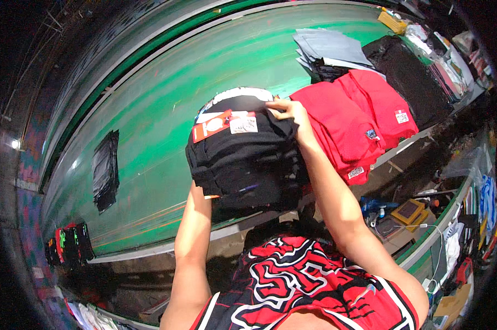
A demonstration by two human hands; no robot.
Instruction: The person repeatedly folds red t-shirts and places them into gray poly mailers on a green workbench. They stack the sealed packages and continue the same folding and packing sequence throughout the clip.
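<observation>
A stack of folded black garments is in front of my chest, over the near side of the green table. My right hand grips its far right edge, thumb and fingers at the cloth. From the left, my left forearm reaches under the stack, whose cloth hides the hand. On top of the stack lie a red hang tag and a white printed label. White lettering or trim shows along its far edge. Right beside it rest folded red garments bearing small white labels.
Grey flat pieces and a large black pile lie at the back right. A narrow black bundle sits at left, with multicoloured folded items at the near left corner. A cluttered side surface at right holds a white cable.
</observation>
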